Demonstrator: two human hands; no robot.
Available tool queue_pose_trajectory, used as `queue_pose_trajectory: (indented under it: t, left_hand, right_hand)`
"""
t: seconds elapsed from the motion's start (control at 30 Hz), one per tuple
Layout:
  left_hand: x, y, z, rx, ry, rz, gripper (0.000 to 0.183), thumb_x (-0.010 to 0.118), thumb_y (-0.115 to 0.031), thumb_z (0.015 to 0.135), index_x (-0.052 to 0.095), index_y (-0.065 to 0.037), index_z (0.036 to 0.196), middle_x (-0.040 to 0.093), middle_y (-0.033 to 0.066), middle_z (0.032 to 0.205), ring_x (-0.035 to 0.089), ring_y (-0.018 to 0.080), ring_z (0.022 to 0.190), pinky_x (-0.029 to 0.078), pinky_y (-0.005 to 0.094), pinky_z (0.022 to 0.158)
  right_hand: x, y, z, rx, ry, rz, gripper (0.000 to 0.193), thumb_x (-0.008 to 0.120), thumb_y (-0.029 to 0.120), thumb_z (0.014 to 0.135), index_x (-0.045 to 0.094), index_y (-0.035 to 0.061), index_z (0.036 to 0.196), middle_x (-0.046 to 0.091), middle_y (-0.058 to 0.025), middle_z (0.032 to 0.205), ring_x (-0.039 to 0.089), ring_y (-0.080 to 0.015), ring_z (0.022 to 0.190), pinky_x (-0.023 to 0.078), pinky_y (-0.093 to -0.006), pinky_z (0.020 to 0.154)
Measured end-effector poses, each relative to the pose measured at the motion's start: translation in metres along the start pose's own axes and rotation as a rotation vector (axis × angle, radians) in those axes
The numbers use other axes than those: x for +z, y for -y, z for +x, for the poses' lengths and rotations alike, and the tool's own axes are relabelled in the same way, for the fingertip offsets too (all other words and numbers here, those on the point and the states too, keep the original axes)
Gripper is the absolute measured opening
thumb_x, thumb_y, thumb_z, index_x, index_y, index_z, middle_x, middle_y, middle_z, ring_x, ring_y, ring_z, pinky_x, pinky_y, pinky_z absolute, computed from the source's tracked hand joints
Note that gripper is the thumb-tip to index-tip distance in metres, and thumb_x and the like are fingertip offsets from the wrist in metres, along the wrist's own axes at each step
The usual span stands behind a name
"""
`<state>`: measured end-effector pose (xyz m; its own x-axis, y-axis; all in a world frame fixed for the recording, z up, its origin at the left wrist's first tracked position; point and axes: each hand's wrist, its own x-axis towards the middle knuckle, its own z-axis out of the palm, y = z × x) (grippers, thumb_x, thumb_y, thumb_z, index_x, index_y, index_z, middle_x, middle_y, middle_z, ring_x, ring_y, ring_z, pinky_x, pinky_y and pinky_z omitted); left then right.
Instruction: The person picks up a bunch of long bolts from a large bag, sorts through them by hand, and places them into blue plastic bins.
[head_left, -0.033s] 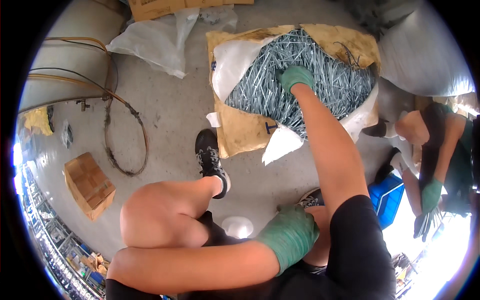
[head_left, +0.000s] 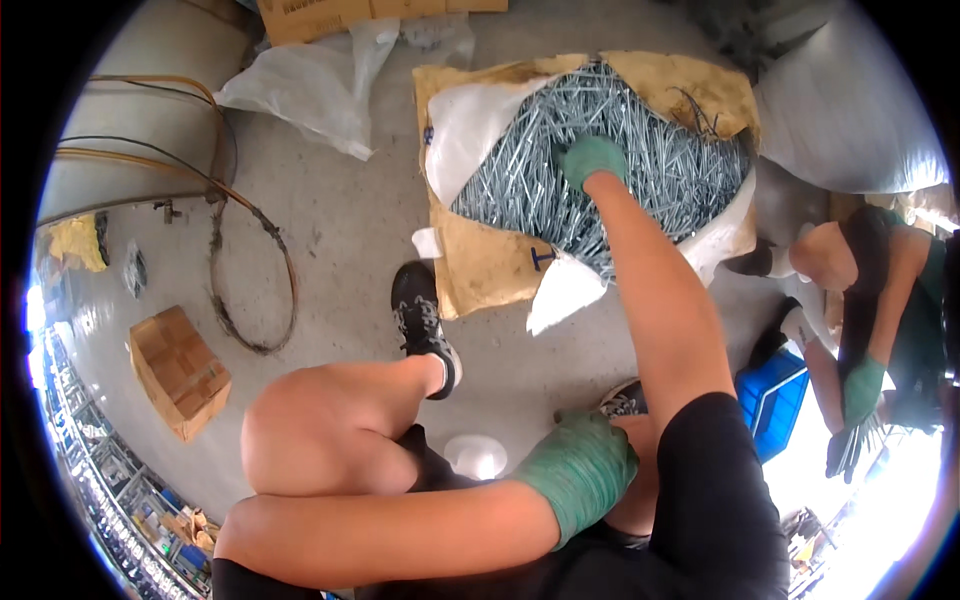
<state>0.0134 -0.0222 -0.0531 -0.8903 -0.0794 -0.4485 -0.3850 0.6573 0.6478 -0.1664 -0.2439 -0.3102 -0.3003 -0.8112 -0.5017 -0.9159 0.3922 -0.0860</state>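
Observation:
My right hand, in a green glove, reaches down onto a heap of long, thin silver metal pins. The glove's back faces up; its fingertips are hidden against the heap, so its grip cannot be seen. The pins fill an open cardboard box with torn flaps and a white plastic liner. Across my lap lies my left arm, and my gloved left hand rests against my right knee. Its fingers are curled in; whatever they hold, if anything, is hidden.
On the right another person's gloved hand holds several thin pins beside a blue crate. A small cardboard box and a looped hose lie at left. Plastic sheeting is behind; a white round object sits between my legs.

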Motion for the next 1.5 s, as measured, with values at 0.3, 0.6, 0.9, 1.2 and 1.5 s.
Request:
queue_pose_trajectory:
  t: [0.3,0.6,0.9,1.2,1.5]
  left_hand:
    - [0.004,-0.004,-0.01,-0.003,-0.128,0.045,0.01,0.064,-0.014,0.082,0.073,-0.013,0.084,0.071,0.0038,0.082,0.07,0.0219,0.075,0.049,0.0352,0.063]
    - [0.003,0.005,-0.013,-0.002,-0.109,0.068,0.011,0.063,-0.014,0.081,0.073,-0.012,0.087,0.071,0.0045,0.083,0.07,0.0221,0.075,0.048,0.036,0.064]
    - [0.006,0.008,-0.018,0.023,-0.094,0.07,0.013,0.063,-0.015,0.081,0.072,-0.012,0.089,0.07,0.0051,0.083,0.069,0.0222,0.076,0.048,0.0369,0.065]
    - [0.029,-0.007,-0.015,0.002,-0.132,0.138,0.016,0.065,-0.016,0.079,0.073,-0.011,0.092,0.071,0.0076,0.087,0.068,0.0236,0.079,0.049,0.0401,0.069]
    - [0.004,-0.001,-0.031,0.016,-0.122,0.077,0.019,0.067,-0.015,0.079,0.074,-0.009,0.095,0.072,0.009,0.091,0.069,0.0255,0.085,0.049,0.0425,0.073]
  right_hand:
    - [0.009,-0.007,-0.014,0.016,-0.022,0.066,0.046,0.069,0.038,0.087,0.069,0.0023,0.116,0.068,-0.0243,0.118,0.067,-0.038,0.109,0.054,-0.0457,0.094]
    - [-0.005,-0.011,-0.04,-0.074,-0.065,0.073,0.054,0.064,0.03,0.09,0.055,0.0033,0.136,0.064,-0.0238,0.128,0.062,-0.0393,0.119,0.049,-0.046,0.101]
    - [-0.024,-0.009,-0.026,0.168,-0.072,0.22,0.085,0.073,0.033,0.081,0.036,-0.0037,0.148,0.063,-0.0271,0.128,0.062,-0.0401,0.12,0.048,-0.0452,0.104]
    - [-0.031,-0.004,-0.053,0.042,-0.174,0.18,0.082,0.071,0.028,0.08,0.036,-0.0043,0.148,0.063,-0.031,0.124,0.063,-0.0442,0.115,0.05,-0.0442,0.098]
    - [-0.028,-0.041,-0.045,-0.022,-0.23,0.365,0.087,0.073,0.021,0.079,0.03,0.0051,0.152,0.06,-0.0296,0.13,0.06,-0.0458,0.117,0.047,-0.0448,0.1]
